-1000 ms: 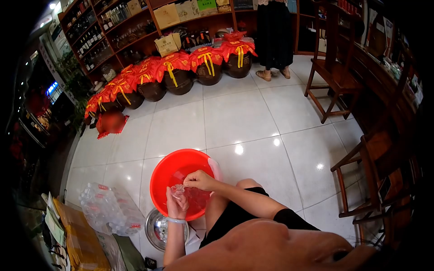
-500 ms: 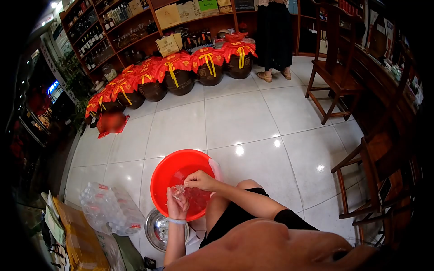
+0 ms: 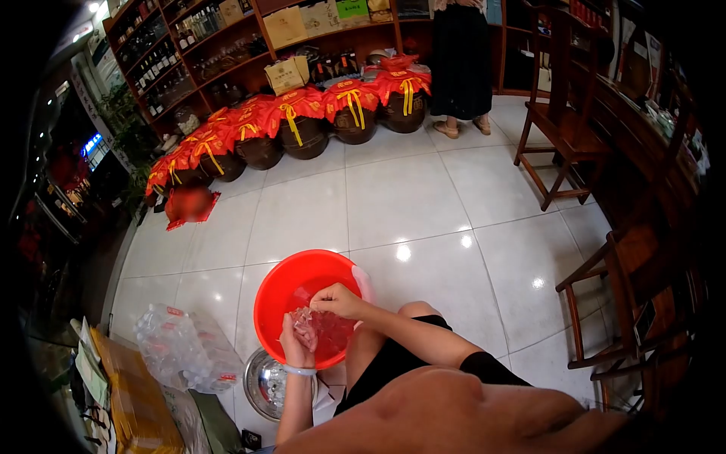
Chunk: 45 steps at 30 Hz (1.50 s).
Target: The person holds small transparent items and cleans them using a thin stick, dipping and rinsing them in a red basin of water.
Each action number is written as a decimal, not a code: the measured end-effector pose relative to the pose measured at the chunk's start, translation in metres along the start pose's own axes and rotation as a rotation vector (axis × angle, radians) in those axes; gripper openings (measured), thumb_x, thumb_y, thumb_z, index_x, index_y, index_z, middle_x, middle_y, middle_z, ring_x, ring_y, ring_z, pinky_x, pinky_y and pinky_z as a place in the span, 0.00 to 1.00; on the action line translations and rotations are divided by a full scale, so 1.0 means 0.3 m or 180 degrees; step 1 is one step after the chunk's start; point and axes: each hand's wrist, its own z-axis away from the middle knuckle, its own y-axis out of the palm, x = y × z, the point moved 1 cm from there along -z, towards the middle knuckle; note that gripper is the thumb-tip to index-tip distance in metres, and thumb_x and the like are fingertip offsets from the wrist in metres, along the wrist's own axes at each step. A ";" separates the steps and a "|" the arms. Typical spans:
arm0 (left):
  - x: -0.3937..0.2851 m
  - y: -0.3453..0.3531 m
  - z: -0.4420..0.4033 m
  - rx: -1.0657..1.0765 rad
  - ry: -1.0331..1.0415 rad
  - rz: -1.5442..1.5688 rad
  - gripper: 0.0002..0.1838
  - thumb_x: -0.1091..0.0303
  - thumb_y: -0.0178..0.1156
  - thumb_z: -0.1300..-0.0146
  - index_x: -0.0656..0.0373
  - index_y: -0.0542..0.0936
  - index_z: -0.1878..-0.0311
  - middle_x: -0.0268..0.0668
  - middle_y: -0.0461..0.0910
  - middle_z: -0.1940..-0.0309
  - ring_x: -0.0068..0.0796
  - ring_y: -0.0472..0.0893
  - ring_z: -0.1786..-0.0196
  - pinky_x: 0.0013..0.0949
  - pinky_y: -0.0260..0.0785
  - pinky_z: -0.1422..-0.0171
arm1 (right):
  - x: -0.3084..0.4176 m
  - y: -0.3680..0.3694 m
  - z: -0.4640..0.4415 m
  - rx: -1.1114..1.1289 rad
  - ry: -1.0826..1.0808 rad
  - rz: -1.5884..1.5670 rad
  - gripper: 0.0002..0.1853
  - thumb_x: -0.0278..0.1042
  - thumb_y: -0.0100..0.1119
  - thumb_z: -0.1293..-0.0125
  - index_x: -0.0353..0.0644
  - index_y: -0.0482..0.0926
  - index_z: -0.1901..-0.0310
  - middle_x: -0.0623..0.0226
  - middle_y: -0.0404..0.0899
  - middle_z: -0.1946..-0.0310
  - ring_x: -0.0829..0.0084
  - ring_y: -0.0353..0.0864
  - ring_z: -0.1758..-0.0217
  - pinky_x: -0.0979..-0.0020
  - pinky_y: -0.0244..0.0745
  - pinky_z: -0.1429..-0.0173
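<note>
A small clear glass piece is held over a red plastic basin. My left hand wraps round it from the lower left, a pale bangle on the wrist. From the right, my right hand pinches at its upper edge with closed fingertips. More clear objects lie inside the basin, too indistinct to tell apart. Just below the basin, a round metal bowl holds several clear pieces, partly hidden by my left forearm. A pink cloth hangs over the basin's right rim.
Plastic-wrapped bottles and a cardboard box stand at lower left. Jars with red covers line the shelves. A person stands at the back. Wooden chairs and a long counter occupy the right.
The view has shifted slightly. My left hand has turned a little round the glass piece, while my right hand keeps nearly the same pinch beside it.
</note>
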 end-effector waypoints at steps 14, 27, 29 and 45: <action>-0.002 0.036 0.026 -0.0353 -0.0271 0.0184 0.18 0.49 0.45 0.37 0.55 0.71 0.66 0.33 0.68 0.86 0.20 0.63 0.90 0.20 0.51 0.88 | -0.015 0.011 0.004 -0.0133 -0.0137 0.0529 0.07 0.29 0.54 0.43 0.33 0.78 0.69 0.69 0.77 0.77 0.82 0.73 0.74 0.78 0.69 0.68; 0.011 -0.003 0.021 -0.0122 -0.0067 -0.0046 0.15 0.53 0.48 0.38 0.56 0.70 0.67 0.33 0.70 0.84 0.19 0.65 0.89 0.21 0.52 0.88 | -0.007 0.001 0.004 -0.0087 -0.0084 0.0501 0.07 0.29 0.55 0.44 0.33 0.78 0.70 0.69 0.77 0.78 0.83 0.73 0.74 0.79 0.68 0.69; -0.006 -0.014 0.015 0.0439 -0.0688 0.0508 0.25 0.41 0.39 0.38 0.54 0.72 0.68 0.30 0.66 0.89 0.20 0.61 0.90 0.21 0.48 0.89 | -0.006 0.003 0.000 0.0107 -0.0123 0.0288 0.08 0.30 0.55 0.43 0.34 0.78 0.69 0.71 0.76 0.78 0.84 0.72 0.72 0.80 0.68 0.67; -0.009 0.013 0.032 -0.0355 0.0254 -0.0515 0.13 0.57 0.52 0.39 0.58 0.69 0.68 0.34 0.71 0.84 0.19 0.66 0.88 0.18 0.52 0.87 | -0.016 0.013 0.000 -0.0300 0.0022 0.0244 0.07 0.30 0.56 0.46 0.34 0.78 0.72 0.67 0.77 0.80 0.81 0.74 0.74 0.77 0.68 0.69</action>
